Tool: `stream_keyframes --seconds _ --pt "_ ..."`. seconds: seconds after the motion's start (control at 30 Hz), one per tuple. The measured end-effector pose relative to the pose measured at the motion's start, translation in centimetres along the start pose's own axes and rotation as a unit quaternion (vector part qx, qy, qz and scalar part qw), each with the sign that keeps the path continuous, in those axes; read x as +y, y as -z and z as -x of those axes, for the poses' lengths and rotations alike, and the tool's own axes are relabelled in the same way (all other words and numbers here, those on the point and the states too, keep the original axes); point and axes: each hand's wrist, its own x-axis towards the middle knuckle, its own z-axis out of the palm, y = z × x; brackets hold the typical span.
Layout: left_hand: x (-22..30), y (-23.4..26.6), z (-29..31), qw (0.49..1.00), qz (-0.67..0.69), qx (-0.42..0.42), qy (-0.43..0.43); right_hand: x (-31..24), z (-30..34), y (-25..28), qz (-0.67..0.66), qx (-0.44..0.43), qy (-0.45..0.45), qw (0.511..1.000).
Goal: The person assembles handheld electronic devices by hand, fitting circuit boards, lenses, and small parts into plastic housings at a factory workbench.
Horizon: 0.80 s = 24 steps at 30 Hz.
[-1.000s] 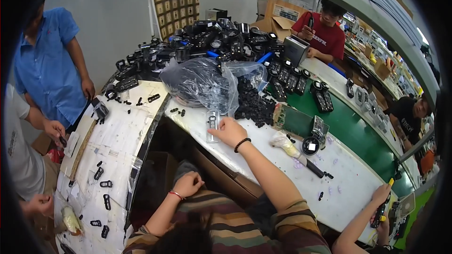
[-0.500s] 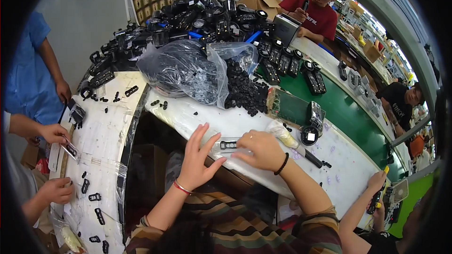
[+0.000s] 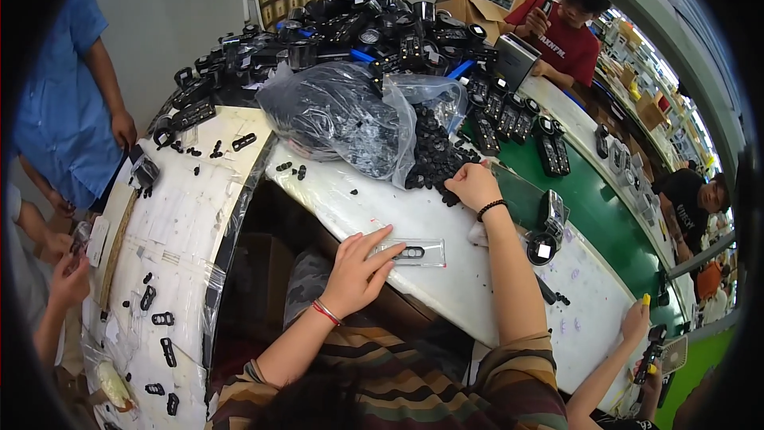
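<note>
My left hand (image 3: 356,275) lies flat with its fingers stretched over the left end of a clear plastic plate (image 3: 434,259) on the white work surface. A black oblong frame part (image 3: 411,252) with openings sits on this plate, just beyond my fingertips. My right hand (image 3: 475,186) reaches further out, its fingers pinched at the near edge of a heap of small black parts (image 3: 434,149). What is between those fingertips is too small to make out. The heap spills out of a large clear plastic bag (image 3: 338,119) to its left.
Behind the bag rises a big pile of black devices (image 3: 350,36). A device with a round end (image 3: 542,249) stands right of my forearm, near a dark-handled tool (image 3: 546,290). Black parts lie on the left table (image 3: 187,215). Co-workers sit or stand at both sides and the back.
My right hand has left the plate and moved up and right to the heap of small black parts. The left hand has come down flat onto the plate. The whole view has shifted slightly.
</note>
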Motion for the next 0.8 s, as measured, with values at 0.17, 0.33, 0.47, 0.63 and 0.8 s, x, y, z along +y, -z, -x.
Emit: stream_keyframes --seconds 0.17,0.33,0.47,0.63,0.8 --pt "-0.1 -0.2 -0.2 1.0 -0.012 0.009 0.0 1.0 0.5 -0.3 -0.001 0.076 0.03 0.997" --pt "-0.3 -0.4 0.0 1.0 -0.008 0.024 0.009 -1.1 4.8 1.3 -0.17 0.039 0.131 0.976" --pt "-0.1 -0.5 -0.3 0.999 0.012 0.024 0.018 -1.2 8.4 0.2 -0.155 -0.019 0.28 0.947" --pt "0.0 -0.5 -0.1 0.999 0.008 0.022 0.025 -1.6 10.6 -2.2 -0.339 -0.118 0.143 0.922" --pt "0.3 -0.4 -0.1 0.999 0.016 0.012 0.026 -2.2 11.2 -2.6 -0.322 -0.111 0.16 0.927"
